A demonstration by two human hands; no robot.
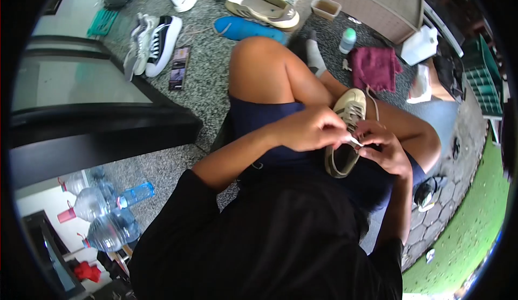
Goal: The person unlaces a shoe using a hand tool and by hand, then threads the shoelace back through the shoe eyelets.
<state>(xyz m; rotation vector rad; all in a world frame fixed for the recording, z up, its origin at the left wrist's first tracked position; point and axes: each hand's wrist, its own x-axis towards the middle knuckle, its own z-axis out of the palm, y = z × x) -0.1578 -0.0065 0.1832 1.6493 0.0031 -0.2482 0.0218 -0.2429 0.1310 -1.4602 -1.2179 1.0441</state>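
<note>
A cream and olive sneaker with pale laces (343,108) lies on my lap, its toe pointing away from me and its opening toward me. Over its left side, my left hand (315,129) pinches a white lace (354,141) between closed fingertips. From the right, my right hand (384,148) has its thumb and fingers closed on the same lace, close to the left fingertips. Another stretch of lace hangs loose beside the toe, on the right.
Several shoes (163,45), a phone (179,68) and a blue insole-shaped item (248,29) lie on the granite floor. Beyond my legs are a maroon cloth (374,68), a green-capped bottle (348,40) and a white jug (419,45). Large water bottles (112,230) stand at lower left.
</note>
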